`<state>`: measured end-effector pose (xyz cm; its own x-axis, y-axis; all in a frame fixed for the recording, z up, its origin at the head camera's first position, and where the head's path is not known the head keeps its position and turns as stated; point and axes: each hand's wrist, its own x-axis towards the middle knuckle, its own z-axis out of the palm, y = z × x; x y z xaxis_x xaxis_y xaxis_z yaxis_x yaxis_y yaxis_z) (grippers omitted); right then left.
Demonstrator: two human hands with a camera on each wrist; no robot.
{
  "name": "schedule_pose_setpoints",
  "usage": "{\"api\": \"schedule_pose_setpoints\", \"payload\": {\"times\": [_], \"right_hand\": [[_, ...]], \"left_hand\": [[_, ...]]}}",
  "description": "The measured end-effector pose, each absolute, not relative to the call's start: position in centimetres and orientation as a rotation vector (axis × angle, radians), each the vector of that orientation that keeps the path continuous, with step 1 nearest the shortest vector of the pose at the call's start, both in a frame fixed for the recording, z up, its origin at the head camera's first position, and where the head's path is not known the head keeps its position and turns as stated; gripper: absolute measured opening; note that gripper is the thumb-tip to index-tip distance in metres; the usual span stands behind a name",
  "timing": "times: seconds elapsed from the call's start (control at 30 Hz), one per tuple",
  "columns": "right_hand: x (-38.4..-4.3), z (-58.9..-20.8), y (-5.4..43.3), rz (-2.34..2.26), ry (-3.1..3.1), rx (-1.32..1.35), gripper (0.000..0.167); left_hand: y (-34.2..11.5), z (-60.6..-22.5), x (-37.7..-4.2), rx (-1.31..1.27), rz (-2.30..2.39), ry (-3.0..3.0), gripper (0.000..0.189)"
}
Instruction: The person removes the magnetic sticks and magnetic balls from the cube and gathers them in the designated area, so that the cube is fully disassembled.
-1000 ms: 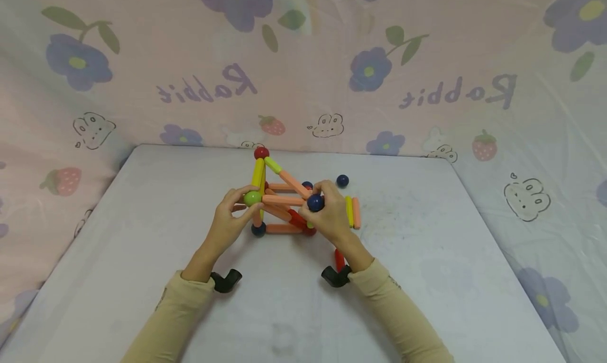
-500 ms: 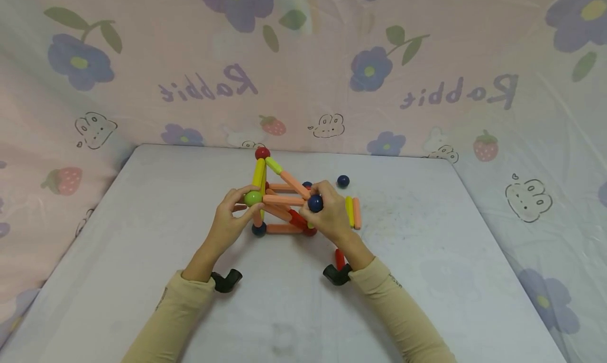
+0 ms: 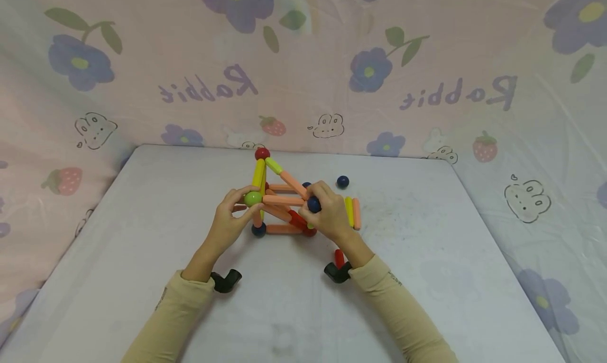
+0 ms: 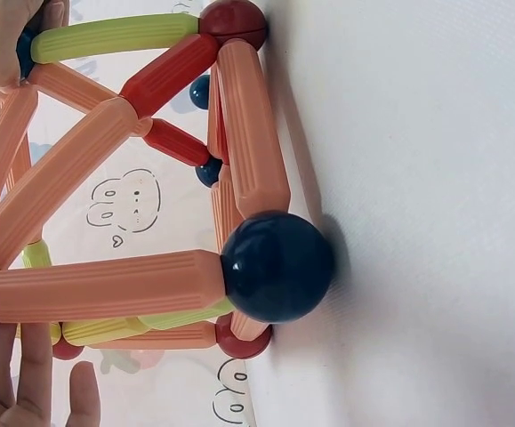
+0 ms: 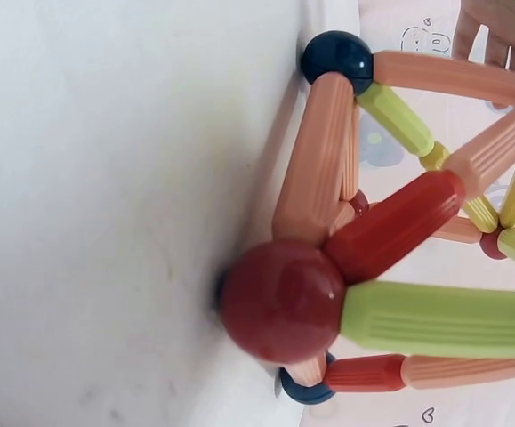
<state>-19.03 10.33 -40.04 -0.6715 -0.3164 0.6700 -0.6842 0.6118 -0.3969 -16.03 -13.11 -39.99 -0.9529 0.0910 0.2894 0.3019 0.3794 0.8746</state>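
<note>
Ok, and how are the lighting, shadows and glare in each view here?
Head view: fairly even, muted light, with soft shadows on the table beside the sleeves; left wrist view: a faint sheen on the nearest dark blue ball, soft shadow beside it; right wrist view: small highlights on the nearest red ball, no glare hiding its outline.

In the middle of the frame the stick-and-ball structure [image 3: 284, 200] stands on the table [image 3: 450, 252], between my left hand [image 3: 232, 214] and my right hand [image 3: 332, 215]. Just right of the latter, two loose sticks [image 3: 356, 214] lie side by side; a loose ball [image 3: 343, 182] sits behind them, higher in the picture. Lower down, another stick [image 3: 339, 257] lies beside my right wrist [image 3: 356, 248] (partly behind a tube [image 3: 337, 274] there). A cloth [image 3: 303, 57] hangs behind the table, across the top.
</note>
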Motion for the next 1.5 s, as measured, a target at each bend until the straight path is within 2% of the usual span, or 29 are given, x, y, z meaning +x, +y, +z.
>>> {"api": "schedule_pose_setpoints", "payload": {"times": [0.47, 0.73, 1.07, 1.5], "right_hand": [[-19.5, -40.3, 10.7, 0.910, -2.222, 0.840, 0.025], [-19.9, -40.8, 11.1, 0.911, -2.134, 0.869, 0.015], [-19.3, -40.3, 11.4, 0.845, -2.228, 0.868, 0.030], [-19.1, -39.8, 11.5, 0.801, -2.235, 0.942, 0.021]], "left_hand": [[-13.0, -40.0, -16.2, -0.365, -1.622, -2.445, 0.039], [-13.1, -40.1, -16.1, -0.369, -1.614, -2.447, 0.040], [-13.3, -40.0, -16.0, -0.367, -1.616, -2.444, 0.040], [-13.4, -40.3, -16.2, -0.370, -1.628, -2.432, 0.039]]}}
